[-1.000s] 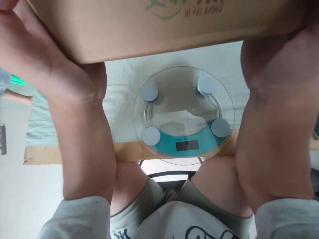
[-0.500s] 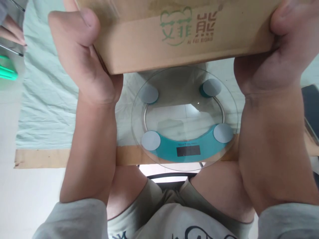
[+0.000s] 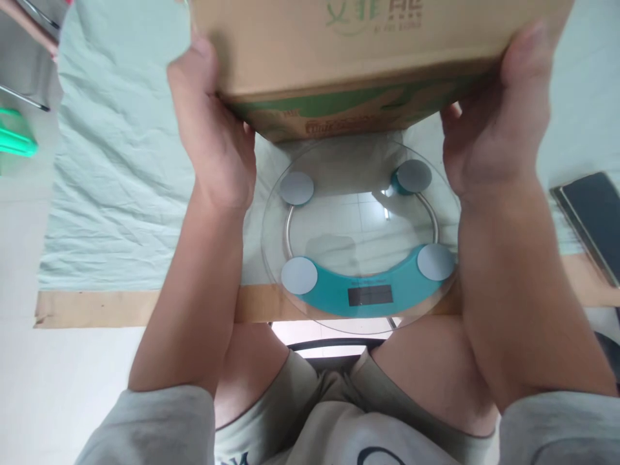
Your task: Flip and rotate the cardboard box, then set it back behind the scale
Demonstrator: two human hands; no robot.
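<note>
Between my two hands is a brown cardboard box (image 3: 358,58) with green and brown print; its top runs out of view. My left hand (image 3: 213,129) grips its left side, thumb on the near face and fingers partly hidden below. The right side is gripped by my right hand (image 3: 501,123) in the same way. Nearer to me, on the table's front edge, lies a round glass bathroom scale (image 3: 329,219) with a teal display panel (image 3: 324,294) and silver round pads. The box covers part of its far rim in the view; whether they touch I cannot tell.
A pale green cloth (image 3: 106,194) covers the table, whose bare wooden front edge (image 3: 97,309) shows. At the right lies a dark flat object (image 3: 591,219), like a phone or notebook. A green plastic item (image 3: 17,132) stands at the far left, below part of another person's limb (image 3: 33,26).
The box has moved away from me and tilted, so its green-printed lower face now shows. Both hands have gone with it, closer together in the view.
</note>
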